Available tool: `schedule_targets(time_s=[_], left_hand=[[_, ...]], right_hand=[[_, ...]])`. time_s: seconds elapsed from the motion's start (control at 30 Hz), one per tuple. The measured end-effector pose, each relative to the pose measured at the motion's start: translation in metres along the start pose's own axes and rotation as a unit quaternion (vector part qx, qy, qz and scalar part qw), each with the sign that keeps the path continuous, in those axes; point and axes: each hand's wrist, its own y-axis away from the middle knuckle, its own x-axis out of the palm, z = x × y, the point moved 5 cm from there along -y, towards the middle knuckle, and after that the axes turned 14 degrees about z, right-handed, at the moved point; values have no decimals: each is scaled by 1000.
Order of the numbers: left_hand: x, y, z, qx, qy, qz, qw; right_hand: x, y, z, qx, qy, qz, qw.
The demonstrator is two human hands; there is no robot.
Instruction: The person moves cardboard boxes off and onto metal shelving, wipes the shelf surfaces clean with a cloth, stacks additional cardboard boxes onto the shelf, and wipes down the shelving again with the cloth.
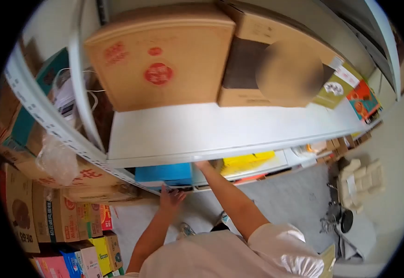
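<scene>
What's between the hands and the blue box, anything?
Nothing visible stands between the left hand and the blue box. The upper white shelf hides part of the right hand, so I can't tell about that side.

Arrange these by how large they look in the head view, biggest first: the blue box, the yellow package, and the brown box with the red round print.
1. Brown box.
2. Blue box, partly hidden by the upper shelf.
3. Yellow package, blurred.
Nearness to the camera boosts the brown box.
</scene>
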Motion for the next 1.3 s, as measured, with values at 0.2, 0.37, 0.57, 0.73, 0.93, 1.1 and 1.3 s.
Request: schedule_targets(time_s=[0.2,0.37,0.57,0.73,0.93,1.1,1.3], left_hand=[[30,-7,68,-177,-153,21,972],[130,-30,131,-152,-312,40,937],[193,-80,156,85,-637,-37,765],[234,-76,163,75,-717,-38,692],[216,-68,176,149,-763,-118,618],[202,-53,167,141,-736,-123,651],[180,-21,136,187,-660,-145,713]], right_hand=[[-171,11,-25,119,-135,28,983],[-279,16,-167,176,76,-40,981],[-283,40,-283,90,189,65,976],[-280,60,-312,204,-193,41,959],[-299,65,-273,259,-297,84,915],[-301,74,-250,305,-306,117,894],[-261,75,-212,307,-336,180,872]])
